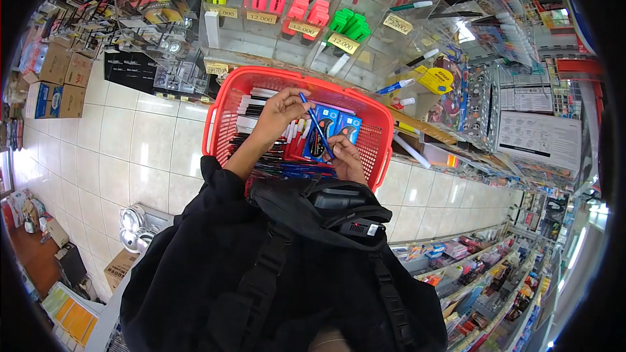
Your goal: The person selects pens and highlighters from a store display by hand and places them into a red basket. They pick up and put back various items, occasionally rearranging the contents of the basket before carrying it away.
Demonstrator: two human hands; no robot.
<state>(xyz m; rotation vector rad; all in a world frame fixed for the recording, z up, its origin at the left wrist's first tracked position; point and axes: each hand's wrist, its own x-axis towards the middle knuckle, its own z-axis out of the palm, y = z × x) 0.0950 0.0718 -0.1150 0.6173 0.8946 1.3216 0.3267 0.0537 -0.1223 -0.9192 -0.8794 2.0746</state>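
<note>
A blue pen point(316, 125) slants between my two hands above a red plastic basket point(222, 101). My left hand point(282, 114) pinches its upper end, and my right hand point(345, 155) has its fingers closed on the lower end. Below the hands, the basket holds blue boxes point(349, 129), red-and-white markers point(297, 137), white-bodied markers point(251, 105) at the left, and many dark and blue pens point(280, 168) near my body.
Beyond the basket stands a clear display rack point(248, 42) with pink, red and green highlighters and price tags. Cardboard boxes point(59, 88) sit at the left on the tiled floor point(150, 133). Stocked shelves point(482, 274) run along the lower right.
</note>
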